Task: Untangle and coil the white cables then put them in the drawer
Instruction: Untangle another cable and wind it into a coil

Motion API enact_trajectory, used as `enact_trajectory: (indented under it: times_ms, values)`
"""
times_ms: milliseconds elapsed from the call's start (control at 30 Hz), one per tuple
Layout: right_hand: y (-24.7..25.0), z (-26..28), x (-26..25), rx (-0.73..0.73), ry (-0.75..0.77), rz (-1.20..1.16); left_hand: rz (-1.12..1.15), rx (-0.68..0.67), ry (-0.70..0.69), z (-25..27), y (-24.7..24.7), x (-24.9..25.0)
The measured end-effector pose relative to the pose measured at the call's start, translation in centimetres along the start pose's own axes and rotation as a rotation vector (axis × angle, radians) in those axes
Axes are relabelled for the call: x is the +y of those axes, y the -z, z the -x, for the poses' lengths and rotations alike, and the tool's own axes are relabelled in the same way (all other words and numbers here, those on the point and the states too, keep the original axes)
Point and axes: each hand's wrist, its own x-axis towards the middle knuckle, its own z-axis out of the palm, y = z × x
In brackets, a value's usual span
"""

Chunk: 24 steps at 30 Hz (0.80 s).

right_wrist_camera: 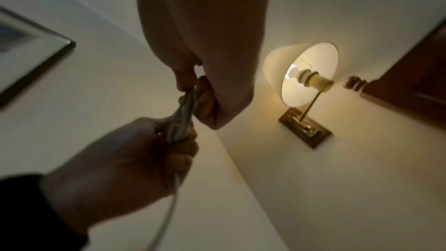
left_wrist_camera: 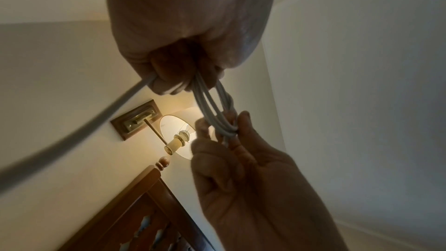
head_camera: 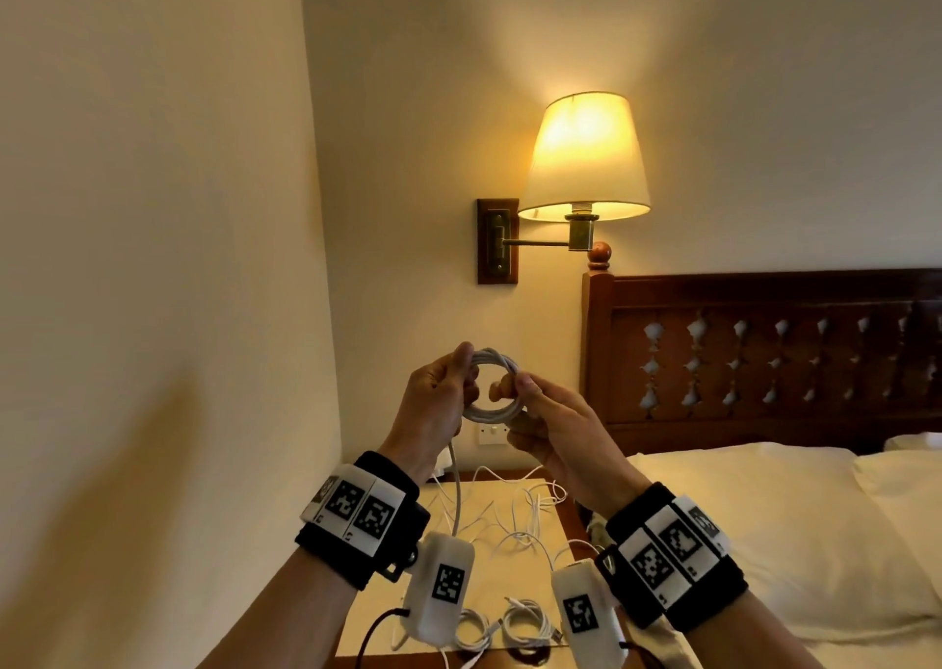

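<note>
1. The landmark here is the small wooden bedside table with a pale glossy top (head_camera: 489, 592), low in the head view.
2. Above that table, both hands are raised and share one round coil of white cable (head_camera: 493, 387), made of several loops.
3. The left hand (head_camera: 442, 399) has its fingers and thumb curled round the left side of the coil; in the left wrist view the loops (left_wrist_camera: 214, 110) run out of its clenched fingers.
4. The right hand (head_camera: 553, 431) pinches the right side of the coil between thumb and fingertips; in the right wrist view the loops (right_wrist_camera: 182, 119) pass between those fingers.
5. A loose white tail of the same cable (head_camera: 456, 490) hangs from the left hand down toward the table.
6. On the table's far half lies a tangle of thin white cables (head_camera: 520, 515), spread loosely.
7. On the table's near edge lie two small white cable coils (head_camera: 502, 625), side by side, partly hidden behind the wrist cameras.
8. Above and behind the table, a lit wall lamp with a cream fabric shade and brass arm (head_camera: 583, 159) is fixed to the wall on a dark wooden plate.
9. To the right of the table stand a bed with pale bedding (head_camera: 764, 515) and its carved dark wooden headboard (head_camera: 764, 357).
10. No drawer can be made out in any view.
</note>
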Motion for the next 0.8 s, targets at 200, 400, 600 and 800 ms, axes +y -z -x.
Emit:
enact_trajectory:
  times_ms: [200, 400, 600, 800]
  values:
    - [-0.7, 0.0, -0.9, -0.091, -0.083, -0.305, -0.14, -0.031, -0.165, -0.8, 0.6, -0.3]
    - [0.5, -0.6, -2.4, 0.005, -0.117, -0.32, -0.281, -0.092, -0.336, -2.1, 3.4, -2.9]
    - [1.9, -0.8, -3.9, 0.071, -0.085, -0.436, -0.59, 0.013, -0.569, -2.6, 6.8, -6.2]
    - [3.3, -0.8, -5.7, 0.164, -0.022, -0.124, -0.821, 0.115, -0.49, -2.6, 10.4, -7.9]
